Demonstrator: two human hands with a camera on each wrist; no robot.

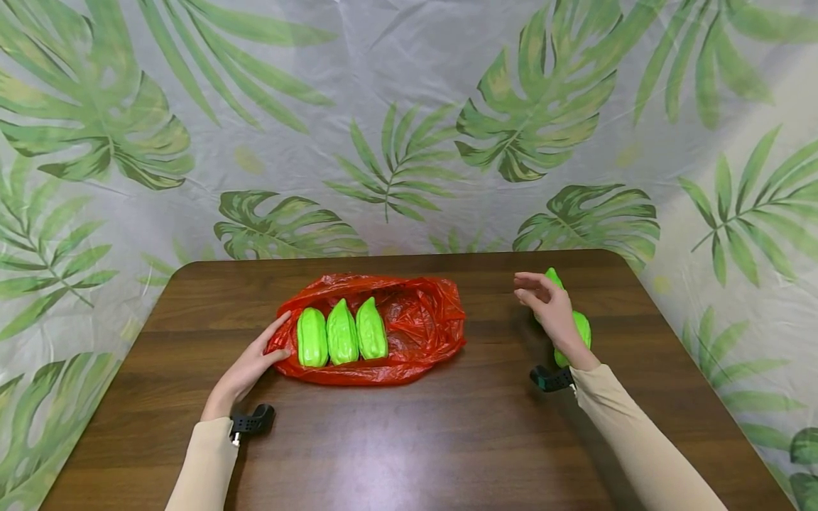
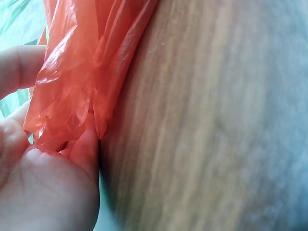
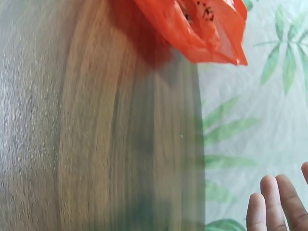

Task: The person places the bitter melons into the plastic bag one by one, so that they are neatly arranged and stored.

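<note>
A crinkled red plastic bag (image 1: 422, 337) lies on the table with its mouth spread wide. Three bright green, ridged, star-fruit-like pieces (image 1: 343, 333) sit side by side in its left part. At the bag's left end, my left hand (image 1: 252, 369) holds the edge; the left wrist view shows thumb and fingers on either side of the thin red plastic (image 2: 72, 72). To the right, my right hand (image 1: 549, 312) hovers with nothing in it, fingers bent loosely toward the bag. More of the green fruit (image 1: 582, 328) lies behind and beneath that hand, partly hidden by it.
The brown wooden table (image 1: 396, 440) has rounded far corners. Directly behind its far edge hangs a pale cloth (image 1: 409, 85) printed with green leaves. Each wrist wears a black camera mount (image 1: 254, 420).
</note>
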